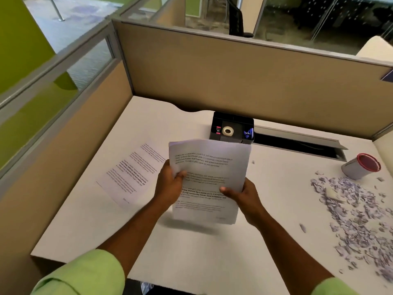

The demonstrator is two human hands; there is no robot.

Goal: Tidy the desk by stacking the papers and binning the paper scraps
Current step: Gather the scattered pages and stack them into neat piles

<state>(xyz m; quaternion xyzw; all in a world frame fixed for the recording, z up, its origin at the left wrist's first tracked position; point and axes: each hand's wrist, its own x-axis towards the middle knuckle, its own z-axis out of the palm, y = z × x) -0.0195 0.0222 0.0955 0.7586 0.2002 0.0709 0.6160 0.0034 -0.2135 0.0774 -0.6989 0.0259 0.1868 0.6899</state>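
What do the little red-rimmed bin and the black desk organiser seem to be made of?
Bin: probably plastic or thin metal; smooth grey wall, glossy red rim, though blur leaves it open. Organiser: likely moulded plastic; matte black, crisp-edged compartments.

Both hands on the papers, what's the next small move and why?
Probably carry the held papers left and lay them on the loose sheet: left hand and right hand both grip them, that sheet lies apart, and the scraps remain unbinned.
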